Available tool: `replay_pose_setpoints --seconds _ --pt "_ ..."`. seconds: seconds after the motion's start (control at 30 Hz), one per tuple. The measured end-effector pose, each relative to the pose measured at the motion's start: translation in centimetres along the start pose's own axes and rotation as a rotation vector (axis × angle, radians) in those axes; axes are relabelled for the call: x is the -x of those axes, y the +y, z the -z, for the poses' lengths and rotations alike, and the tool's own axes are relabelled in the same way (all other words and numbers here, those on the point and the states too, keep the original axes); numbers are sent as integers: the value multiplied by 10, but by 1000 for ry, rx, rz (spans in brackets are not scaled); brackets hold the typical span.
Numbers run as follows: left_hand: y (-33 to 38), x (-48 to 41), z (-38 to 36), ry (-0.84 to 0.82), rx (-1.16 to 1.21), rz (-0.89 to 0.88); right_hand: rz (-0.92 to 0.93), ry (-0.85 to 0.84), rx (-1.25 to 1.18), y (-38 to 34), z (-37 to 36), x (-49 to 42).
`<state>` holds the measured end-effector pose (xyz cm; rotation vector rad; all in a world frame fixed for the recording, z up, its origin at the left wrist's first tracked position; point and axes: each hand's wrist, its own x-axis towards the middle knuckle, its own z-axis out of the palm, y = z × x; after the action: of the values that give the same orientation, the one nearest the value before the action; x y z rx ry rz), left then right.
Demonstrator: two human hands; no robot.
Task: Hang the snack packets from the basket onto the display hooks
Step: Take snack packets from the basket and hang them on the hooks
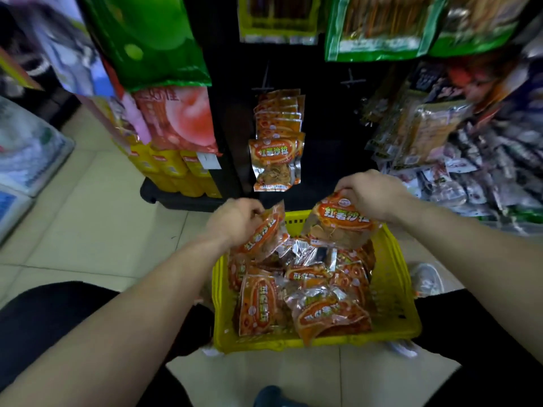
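A yellow plastic basket (395,289) sits on the floor between my knees, holding several orange snack packets (293,295). My left hand (235,218) grips one orange packet (261,233) by its top, tilted, over the basket's far left corner. My right hand (370,192) pinches the top of another orange packet (342,223), held upright over the basket's far edge. On the dark display panel ahead, a row of the same packets (276,142) hangs from one hook. An empty hook (351,79) sticks out to its right.
Green and pink snack bags (164,92) hang at the upper left above yellow packs (176,171). Crowded packets (440,148) hang on the right. A dark rack base (176,198) stands on the tiled floor. A white shoe (426,277) shows right of the basket.
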<state>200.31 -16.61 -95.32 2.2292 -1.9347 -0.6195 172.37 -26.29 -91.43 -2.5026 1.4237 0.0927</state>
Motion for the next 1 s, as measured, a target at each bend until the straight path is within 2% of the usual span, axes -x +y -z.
replay_pose_setpoints --seconds 0.1,0.2,0.47,0.6,0.8,1.0 --pt "17 6 47 71 20 -88 78 79 41 -19 47 16" --pt "30 15 76 119 103 -147 135 277 40 -32 67 40" --pt "55 25 92 209 357 -319 167 525 -235 -40 80 39" --pt "64 18 92 223 472 -333 200 489 -391 -36 76 29" --pt "68 2 88 222 467 -362 206 502 -382 -36 65 9" --pt "65 -6 84 157 475 -364 178 395 -446 -32 57 2"
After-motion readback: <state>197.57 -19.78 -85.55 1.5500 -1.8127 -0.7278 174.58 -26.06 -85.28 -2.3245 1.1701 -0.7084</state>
